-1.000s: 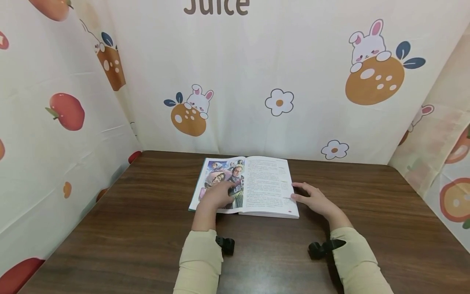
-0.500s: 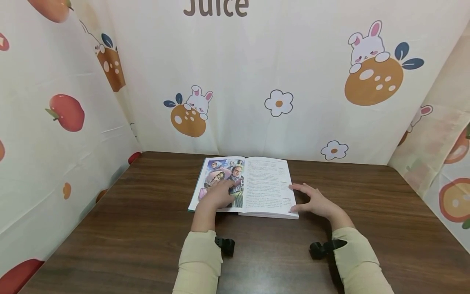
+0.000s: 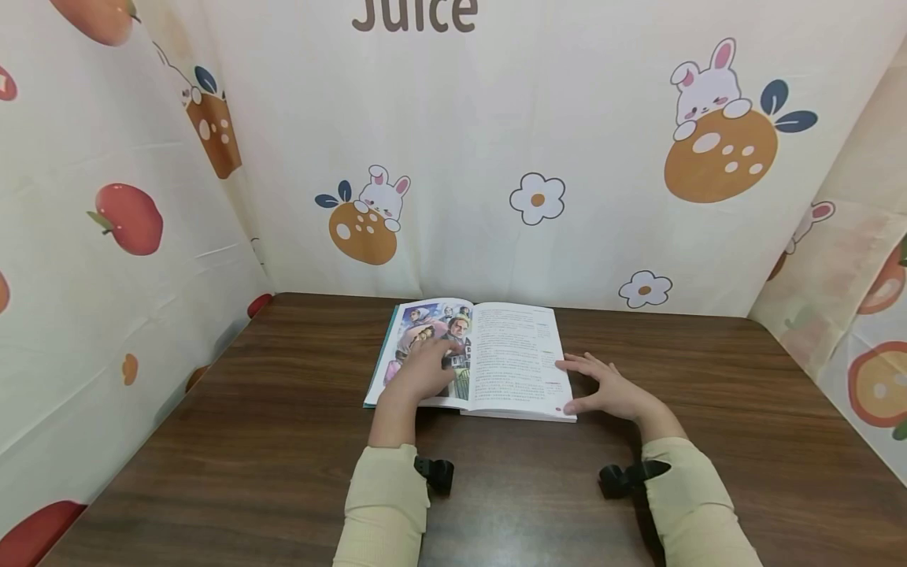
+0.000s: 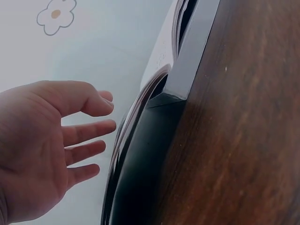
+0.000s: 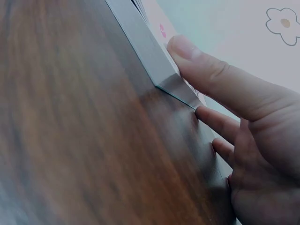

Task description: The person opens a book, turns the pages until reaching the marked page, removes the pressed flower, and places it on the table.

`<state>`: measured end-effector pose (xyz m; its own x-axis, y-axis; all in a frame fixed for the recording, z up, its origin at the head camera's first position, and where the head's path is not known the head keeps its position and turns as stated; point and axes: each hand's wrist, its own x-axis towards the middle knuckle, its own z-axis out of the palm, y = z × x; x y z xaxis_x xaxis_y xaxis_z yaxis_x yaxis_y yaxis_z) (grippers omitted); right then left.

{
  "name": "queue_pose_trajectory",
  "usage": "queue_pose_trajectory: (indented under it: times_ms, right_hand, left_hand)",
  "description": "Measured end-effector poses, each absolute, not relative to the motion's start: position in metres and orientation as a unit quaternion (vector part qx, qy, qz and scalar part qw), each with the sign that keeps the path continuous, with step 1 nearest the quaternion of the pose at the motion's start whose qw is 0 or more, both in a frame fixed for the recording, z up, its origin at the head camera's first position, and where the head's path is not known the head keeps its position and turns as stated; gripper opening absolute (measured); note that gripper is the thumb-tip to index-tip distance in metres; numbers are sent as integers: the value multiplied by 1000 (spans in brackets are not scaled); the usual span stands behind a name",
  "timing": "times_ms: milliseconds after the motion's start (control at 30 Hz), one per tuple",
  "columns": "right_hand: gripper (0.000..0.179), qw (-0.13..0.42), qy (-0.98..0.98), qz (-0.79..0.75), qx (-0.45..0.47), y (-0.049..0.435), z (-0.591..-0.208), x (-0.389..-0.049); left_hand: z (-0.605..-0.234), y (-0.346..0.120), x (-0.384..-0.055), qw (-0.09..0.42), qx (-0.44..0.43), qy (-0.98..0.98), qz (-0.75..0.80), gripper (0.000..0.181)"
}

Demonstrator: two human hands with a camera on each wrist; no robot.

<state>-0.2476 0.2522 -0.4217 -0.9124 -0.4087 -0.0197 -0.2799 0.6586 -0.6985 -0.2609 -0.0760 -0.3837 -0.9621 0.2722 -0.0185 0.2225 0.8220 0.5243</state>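
Note:
An open book point(image 3: 516, 362) lies on the table, a colour picture of people on its left page point(image 3: 459, 324) and printed text on its right. My left hand point(image 3: 423, 370) is over the left page, partly covering the picture. In the left wrist view its fingers point(image 4: 89, 132) are extended and spread beside the curved pages. At the book's right edge is my right hand point(image 3: 609, 387), thumb and fingers apart. The right wrist view shows its thumb point(image 5: 211, 70) on the page near the lower corner, with the fingers point(image 5: 220, 124) along the book's side, low by the tabletop.
The dark wooden table point(image 3: 248, 457) reaches back to a printed curtain point(image 3: 468, 197) close behind the book. More curtain point(image 3: 64, 315) borders the left side. A black wrist camera point(image 3: 435, 475) is strapped at the left cuff and another camera point(image 3: 618, 480) at the right.
My right thumb has slid down toward the page's lower corner, and its fingers have spread and come slightly onto the page. My left hand has moved slightly away from me; the left page's far edge has risen a little.

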Motion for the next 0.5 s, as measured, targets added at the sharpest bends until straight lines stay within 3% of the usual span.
queue_pose_trajectory:
  times_ms: [300,500]
  right_hand:
    - [69,62,909,-374,-176,248,-423,-248]
    - [61,48,916,-372,-144,245,-425,-250]
  left_hand:
    - [-378,-68,-259,18,141,948,284,37]
    - [-376,-45,-255,2,206,945,252,32]
